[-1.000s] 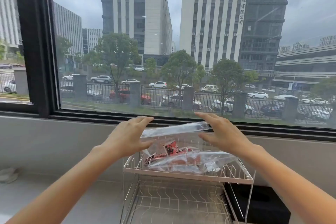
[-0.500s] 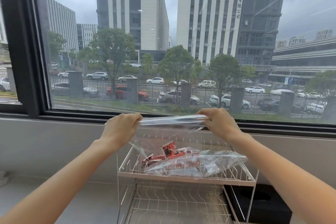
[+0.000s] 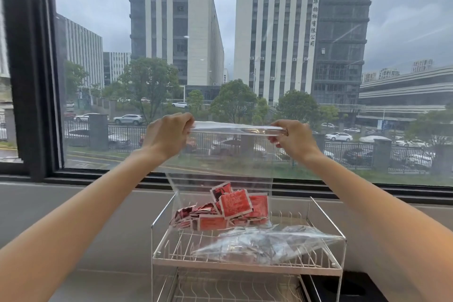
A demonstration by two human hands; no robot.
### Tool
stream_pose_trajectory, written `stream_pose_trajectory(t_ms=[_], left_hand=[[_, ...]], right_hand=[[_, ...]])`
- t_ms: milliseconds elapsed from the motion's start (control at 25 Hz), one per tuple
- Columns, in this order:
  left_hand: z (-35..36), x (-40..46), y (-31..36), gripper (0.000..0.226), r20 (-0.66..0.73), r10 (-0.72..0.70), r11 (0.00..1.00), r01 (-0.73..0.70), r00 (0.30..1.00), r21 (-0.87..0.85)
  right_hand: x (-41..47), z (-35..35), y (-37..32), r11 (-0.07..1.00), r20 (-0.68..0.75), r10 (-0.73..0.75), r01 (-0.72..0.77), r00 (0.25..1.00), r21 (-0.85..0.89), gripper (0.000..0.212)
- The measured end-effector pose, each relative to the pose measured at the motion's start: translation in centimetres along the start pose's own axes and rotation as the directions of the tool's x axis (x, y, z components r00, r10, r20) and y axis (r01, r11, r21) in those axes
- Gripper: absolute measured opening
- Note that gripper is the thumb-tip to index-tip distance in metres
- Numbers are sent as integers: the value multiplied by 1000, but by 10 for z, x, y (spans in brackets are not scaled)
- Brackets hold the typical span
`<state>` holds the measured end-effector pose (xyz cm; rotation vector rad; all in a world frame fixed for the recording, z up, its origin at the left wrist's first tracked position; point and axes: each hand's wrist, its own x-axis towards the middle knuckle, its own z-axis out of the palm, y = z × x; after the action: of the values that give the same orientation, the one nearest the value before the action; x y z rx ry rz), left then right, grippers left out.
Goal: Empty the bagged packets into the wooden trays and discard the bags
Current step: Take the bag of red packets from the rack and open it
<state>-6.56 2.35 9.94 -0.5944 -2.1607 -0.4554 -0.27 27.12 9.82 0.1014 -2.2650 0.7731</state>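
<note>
A clear plastic bag (image 3: 228,162) hangs upright in front of the window. My left hand (image 3: 169,134) pinches its top left corner and my right hand (image 3: 293,138) pinches its top right corner, stretching the sealed top edge flat. Several red packets (image 3: 234,205) are heaped in the bag's bottom, which rests on the upper shelf of a white wire rack (image 3: 245,265). A second clear bag (image 3: 264,244) holding silvery packets lies flat on that same shelf, to the right and nearer me. No wooden tray is in view.
The rack stands on a grey counter (image 3: 117,233) under a wide window with a black frame (image 3: 36,69). A lower wire shelf (image 3: 235,287) sits beneath the upper one. A black container (image 3: 348,288) stands right of the rack.
Both hands closed on the bag's top edge and lifted it, so the bag now hangs tall with the red packets slid to its bottom. The view tilted upward.
</note>
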Motion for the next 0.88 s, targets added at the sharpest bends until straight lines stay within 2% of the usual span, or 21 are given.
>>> stream_pose_trajectory(t_ms=[240, 400, 640, 760, 880], left_hand=[[-41, -2, 29, 21, -223, 46, 995, -66, 974, -80], [-64, -16, 48, 19, -279, 43, 986, -86, 959, -143], [-74, -67, 65, 17, -152, 19, 975, -52, 988, -216], [-67, -109, 68, 19, -72, 51, 968, -67, 996, -241], [-56, -156, 69, 18, 16, 35, 958, -29, 999, -286]], right_hand=[[-15, -44, -35, 996, -154, -92, 94, 984, 4, 28], [-43, -74, -52, 990, -191, -132, 138, 973, 17, 28], [-105, -91, -47, 992, -164, -108, 117, 981, 49, 22], [-152, -85, -28, 993, -137, -98, 107, 986, 56, 23], [-197, -68, -6, 990, -86, -9, 21, 996, 142, 27]])
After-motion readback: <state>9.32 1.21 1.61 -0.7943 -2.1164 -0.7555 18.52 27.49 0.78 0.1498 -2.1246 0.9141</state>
